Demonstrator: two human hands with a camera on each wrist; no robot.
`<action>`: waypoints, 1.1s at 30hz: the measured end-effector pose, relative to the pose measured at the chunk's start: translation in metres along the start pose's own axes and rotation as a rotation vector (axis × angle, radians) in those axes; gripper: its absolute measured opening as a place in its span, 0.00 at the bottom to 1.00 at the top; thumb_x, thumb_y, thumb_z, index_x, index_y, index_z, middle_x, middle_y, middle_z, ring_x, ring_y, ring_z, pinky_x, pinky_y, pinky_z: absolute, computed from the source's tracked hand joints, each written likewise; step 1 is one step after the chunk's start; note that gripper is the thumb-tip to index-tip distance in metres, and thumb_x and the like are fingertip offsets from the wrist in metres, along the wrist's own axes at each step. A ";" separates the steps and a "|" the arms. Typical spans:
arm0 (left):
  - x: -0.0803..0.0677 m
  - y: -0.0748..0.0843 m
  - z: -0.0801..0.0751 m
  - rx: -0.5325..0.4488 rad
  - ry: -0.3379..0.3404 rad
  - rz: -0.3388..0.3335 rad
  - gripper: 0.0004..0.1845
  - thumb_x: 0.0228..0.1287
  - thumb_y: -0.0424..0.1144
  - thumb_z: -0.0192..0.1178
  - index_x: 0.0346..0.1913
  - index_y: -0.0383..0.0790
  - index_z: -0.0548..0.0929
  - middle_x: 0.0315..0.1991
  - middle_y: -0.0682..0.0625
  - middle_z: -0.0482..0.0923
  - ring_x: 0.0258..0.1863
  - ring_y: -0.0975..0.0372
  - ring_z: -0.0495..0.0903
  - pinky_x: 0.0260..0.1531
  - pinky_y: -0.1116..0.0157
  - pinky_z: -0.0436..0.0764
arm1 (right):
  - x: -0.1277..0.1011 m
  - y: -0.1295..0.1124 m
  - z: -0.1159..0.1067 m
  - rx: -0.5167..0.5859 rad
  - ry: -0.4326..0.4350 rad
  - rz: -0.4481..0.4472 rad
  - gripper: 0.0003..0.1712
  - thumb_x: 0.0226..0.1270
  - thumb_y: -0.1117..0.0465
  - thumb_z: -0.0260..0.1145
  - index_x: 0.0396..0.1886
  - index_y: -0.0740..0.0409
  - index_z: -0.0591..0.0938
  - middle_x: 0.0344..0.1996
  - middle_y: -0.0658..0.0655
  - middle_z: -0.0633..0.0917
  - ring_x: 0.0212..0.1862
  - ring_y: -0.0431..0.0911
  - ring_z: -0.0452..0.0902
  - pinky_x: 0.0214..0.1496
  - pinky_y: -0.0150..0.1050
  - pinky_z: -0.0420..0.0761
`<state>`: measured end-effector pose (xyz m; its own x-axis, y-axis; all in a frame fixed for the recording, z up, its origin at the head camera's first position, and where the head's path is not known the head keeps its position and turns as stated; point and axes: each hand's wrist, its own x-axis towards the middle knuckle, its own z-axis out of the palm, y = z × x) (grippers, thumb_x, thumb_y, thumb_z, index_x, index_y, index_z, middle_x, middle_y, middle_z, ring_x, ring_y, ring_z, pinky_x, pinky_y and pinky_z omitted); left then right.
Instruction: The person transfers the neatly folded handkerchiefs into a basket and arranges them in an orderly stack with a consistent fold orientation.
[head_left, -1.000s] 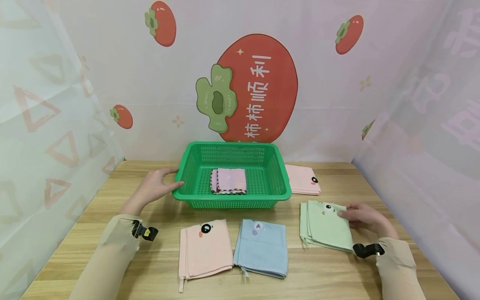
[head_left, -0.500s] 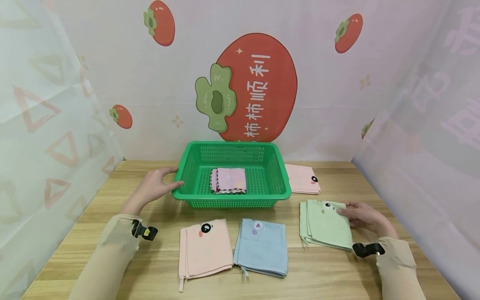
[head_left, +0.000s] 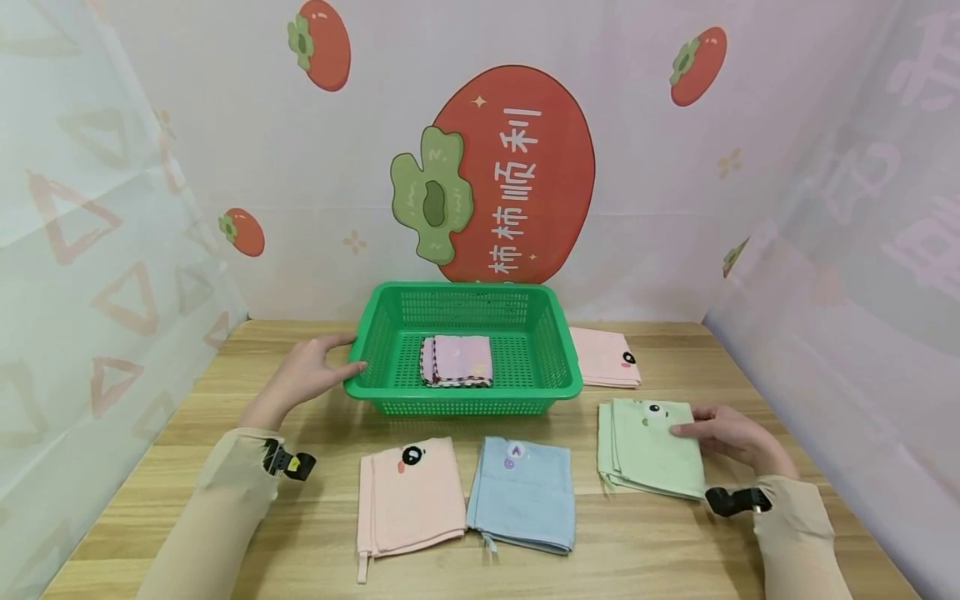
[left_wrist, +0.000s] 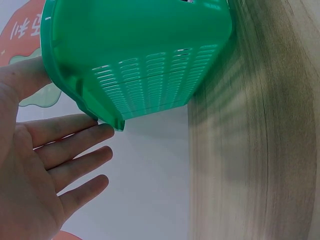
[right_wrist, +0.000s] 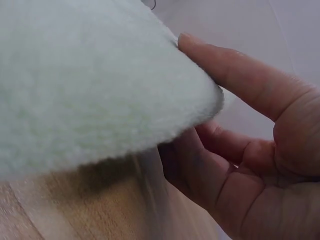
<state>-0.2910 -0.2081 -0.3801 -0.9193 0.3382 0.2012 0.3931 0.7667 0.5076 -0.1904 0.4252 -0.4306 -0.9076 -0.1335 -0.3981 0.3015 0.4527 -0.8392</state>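
Observation:
At the left end of the green plastic basket (head_left: 562, 392), my left hand (head_left: 311, 371) touches the rim with thumb and fingertips. The left wrist view shows that hand (left_wrist: 45, 165) with its fingers nearly straight. Inside the basket lies a folded lilac towel (head_left: 463, 360) with a checked edge. On the right, my right hand (head_left: 731, 433) pinches the right edge of a folded light green towel (head_left: 652, 454). In the right wrist view the thumb lies over the green towel (right_wrist: 100, 90) and the other fingers are under it, partly hidden.
A folded peach towel (head_left: 412, 500) and a folded blue towel (head_left: 525, 496) lie side by side in front of the basket. A pink towel (head_left: 603, 358) lies just right of the basket, its left part hidden. Printed cloth walls (head_left: 645, 208) enclose the wooden table (head_left: 315, 533).
My right thumb has slid slightly left over the green towel, whose upper edge has shifted a little. My left hand and the basket have stayed put.

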 end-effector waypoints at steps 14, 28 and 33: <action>-0.001 0.002 0.000 0.034 0.022 0.020 0.35 0.60 0.56 0.61 0.62 0.32 0.73 0.59 0.35 0.74 0.61 0.41 0.71 0.56 0.41 0.71 | 0.000 0.002 -0.001 0.056 0.001 -0.006 0.32 0.64 0.59 0.65 0.61 0.76 0.70 0.39 0.46 0.85 0.41 0.38 0.81 0.45 0.33 0.82; -0.001 0.002 0.000 0.035 0.016 0.014 0.36 0.60 0.56 0.61 0.63 0.33 0.73 0.60 0.36 0.74 0.61 0.41 0.70 0.57 0.42 0.70 | -0.004 -0.005 0.003 0.203 -0.012 -0.035 0.31 0.66 0.61 0.63 0.64 0.72 0.66 0.37 0.47 0.86 0.40 0.42 0.85 0.45 0.39 0.84; -0.001 0.001 0.000 0.034 0.015 0.015 0.35 0.61 0.56 0.61 0.63 0.32 0.73 0.60 0.35 0.74 0.62 0.41 0.69 0.58 0.42 0.69 | -0.004 -0.009 0.007 0.203 0.038 -0.043 0.34 0.66 0.60 0.63 0.65 0.73 0.63 0.37 0.46 0.86 0.39 0.40 0.84 0.43 0.37 0.84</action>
<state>-0.2892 -0.2079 -0.3796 -0.9133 0.3420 0.2210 0.4071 0.7797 0.4757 -0.1871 0.4152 -0.4242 -0.9300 -0.1136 -0.3496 0.3118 0.2598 -0.9139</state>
